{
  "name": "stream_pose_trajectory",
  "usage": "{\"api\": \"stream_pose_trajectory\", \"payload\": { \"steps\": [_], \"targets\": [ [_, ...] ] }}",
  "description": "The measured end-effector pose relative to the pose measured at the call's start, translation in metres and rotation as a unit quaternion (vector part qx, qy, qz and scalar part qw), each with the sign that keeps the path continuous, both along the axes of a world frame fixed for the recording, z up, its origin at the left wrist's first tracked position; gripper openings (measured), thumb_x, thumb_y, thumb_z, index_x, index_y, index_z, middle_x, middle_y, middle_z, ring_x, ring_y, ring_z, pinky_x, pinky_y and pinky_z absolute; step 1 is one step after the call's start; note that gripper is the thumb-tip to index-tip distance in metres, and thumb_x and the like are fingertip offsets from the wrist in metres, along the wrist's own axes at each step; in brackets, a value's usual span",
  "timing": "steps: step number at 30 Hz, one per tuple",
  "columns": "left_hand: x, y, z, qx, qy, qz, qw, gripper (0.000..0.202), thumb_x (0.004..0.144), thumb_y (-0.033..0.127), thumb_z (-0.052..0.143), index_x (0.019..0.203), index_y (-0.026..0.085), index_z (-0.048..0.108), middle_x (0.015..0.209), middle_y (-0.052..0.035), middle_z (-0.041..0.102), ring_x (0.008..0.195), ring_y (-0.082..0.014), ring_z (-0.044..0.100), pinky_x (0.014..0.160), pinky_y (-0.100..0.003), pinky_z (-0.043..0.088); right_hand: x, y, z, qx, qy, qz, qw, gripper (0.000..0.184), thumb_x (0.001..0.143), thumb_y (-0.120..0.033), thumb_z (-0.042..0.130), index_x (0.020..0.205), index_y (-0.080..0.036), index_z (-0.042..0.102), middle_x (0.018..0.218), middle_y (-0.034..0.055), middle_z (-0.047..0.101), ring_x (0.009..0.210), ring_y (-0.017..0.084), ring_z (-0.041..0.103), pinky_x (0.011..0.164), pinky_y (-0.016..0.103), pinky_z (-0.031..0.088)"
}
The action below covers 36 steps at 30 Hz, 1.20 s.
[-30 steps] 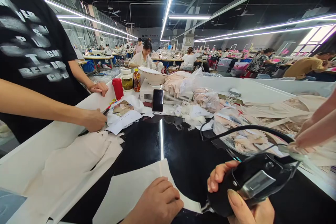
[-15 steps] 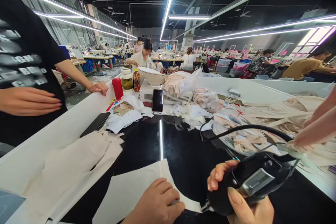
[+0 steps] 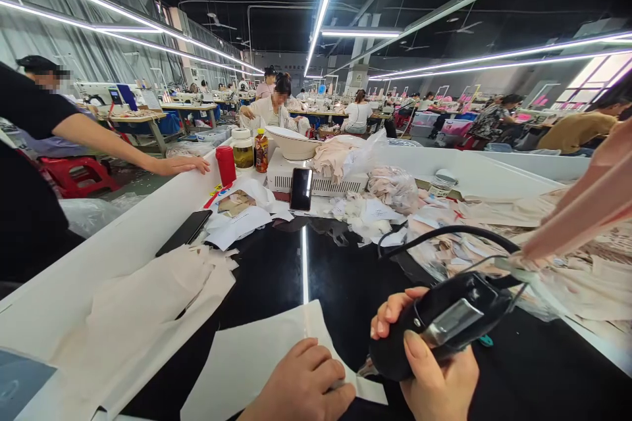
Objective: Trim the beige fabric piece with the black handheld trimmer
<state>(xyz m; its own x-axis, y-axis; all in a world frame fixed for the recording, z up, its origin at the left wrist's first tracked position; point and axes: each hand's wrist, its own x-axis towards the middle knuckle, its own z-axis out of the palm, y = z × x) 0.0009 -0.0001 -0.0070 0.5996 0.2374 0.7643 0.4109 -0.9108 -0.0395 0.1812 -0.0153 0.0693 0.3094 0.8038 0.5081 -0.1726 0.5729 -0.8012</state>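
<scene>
A pale fabric panel [image 3: 247,355] lies on the black glossy tabletop [image 3: 266,270]. My left hand [image 3: 309,381] rests on the panel's right part, its fingers curled together and pressing it down. My right hand [image 3: 429,355] is wrapped round a black hand-held electric tool [image 3: 444,322] with a silvery plate on its body. Its metal tip [image 3: 366,367] meets the panel's curved right edge. A narrow strip of the panel [image 3: 372,391] extends right, past the tip. From the tool's rear a black cable [image 3: 454,230] arches away, with pink cloth [image 3: 567,223] tied there.
A stack of cream fabric pieces [image 3: 143,309] lies left, below a dark phone [image 3: 185,232]. Behind stand a propped phone [image 3: 301,189], a white device box [image 3: 323,173] and a bowl [image 3: 291,143]. Scraps [image 3: 494,243] heap right. A co-worker's hand [image 3: 182,164] touches the white side wall.
My right hand has moved the tool left and slightly up, so its tip shifted along the panel edge from the corner. The co-worker at left has leaned back and shows less.
</scene>
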Motion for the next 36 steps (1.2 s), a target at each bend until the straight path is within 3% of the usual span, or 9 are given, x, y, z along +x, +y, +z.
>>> {"api": "stream_pose_trajectory", "payload": {
  "steps": [6,11,17,24,30,36],
  "targets": [
    [0.000,0.000,0.001,-0.005,0.019,0.009,1.000,0.008,0.101,0.016,0.059,0.094,0.020,0.062,0.086,0.0015,0.064,0.075,-0.0134,0.059,0.084,-0.029,0.049,-0.003,-0.001,0.002,0.000,-0.005,-0.006,1.000,0.024,0.098,-0.032,0.072,0.117,-0.025,0.059,0.086,0.0028,0.061,0.069,0.017,0.063,0.062,0.032,0.061],
    [0.000,0.002,-0.001,0.007,-0.001,0.001,1.000,0.012,0.102,0.016,0.056,0.092,0.019,0.062,0.085,0.0010,0.062,0.074,-0.0133,0.057,0.082,-0.029,0.049,-0.007,-0.002,0.004,-0.042,0.013,-0.026,0.999,0.025,0.097,-0.034,0.073,0.117,-0.026,0.059,0.088,0.0019,0.061,0.069,0.017,0.064,0.066,0.033,0.061],
    [-0.005,0.005,-0.003,0.003,-0.002,0.003,1.000,0.016,0.102,0.014,0.055,0.088,0.019,0.062,0.086,0.0007,0.062,0.077,-0.0136,0.057,0.085,-0.029,0.048,0.003,0.000,0.003,-0.014,0.008,-0.027,1.000,0.024,0.096,-0.031,0.074,0.116,-0.026,0.061,0.086,0.0030,0.062,0.069,0.018,0.064,0.062,0.035,0.062],
    [-0.006,0.005,0.004,0.003,-0.022,0.003,1.000,0.023,0.106,0.016,0.050,0.087,0.019,0.062,0.082,0.0011,0.063,0.075,-0.0131,0.056,0.087,-0.029,0.049,0.004,-0.002,-0.001,-0.008,-0.012,-0.028,1.000,0.024,0.098,-0.030,0.071,0.119,-0.026,0.060,0.088,0.0033,0.061,0.070,0.018,0.065,0.063,0.036,0.063],
    [-0.004,0.005,0.004,0.009,-0.029,0.001,1.000,0.018,0.104,0.015,0.054,0.089,0.019,0.062,0.082,0.0013,0.063,0.074,-0.0129,0.056,0.087,-0.029,0.049,0.005,-0.002,-0.001,-0.023,-0.027,-0.032,0.999,0.023,0.099,-0.030,0.071,0.118,-0.026,0.058,0.088,0.0037,0.062,0.070,0.018,0.065,0.064,0.035,0.062],
    [-0.002,0.008,-0.004,-0.001,-0.015,0.008,1.000,0.015,0.103,0.016,0.056,0.090,0.020,0.063,0.085,0.0023,0.063,0.077,-0.0131,0.057,0.093,-0.030,0.047,-0.005,-0.007,0.007,-0.031,0.038,-0.017,0.999,0.030,0.095,-0.040,0.077,0.116,-0.027,0.061,0.086,0.0018,0.060,0.069,0.016,0.061,0.061,0.031,0.058]
  ]
}}
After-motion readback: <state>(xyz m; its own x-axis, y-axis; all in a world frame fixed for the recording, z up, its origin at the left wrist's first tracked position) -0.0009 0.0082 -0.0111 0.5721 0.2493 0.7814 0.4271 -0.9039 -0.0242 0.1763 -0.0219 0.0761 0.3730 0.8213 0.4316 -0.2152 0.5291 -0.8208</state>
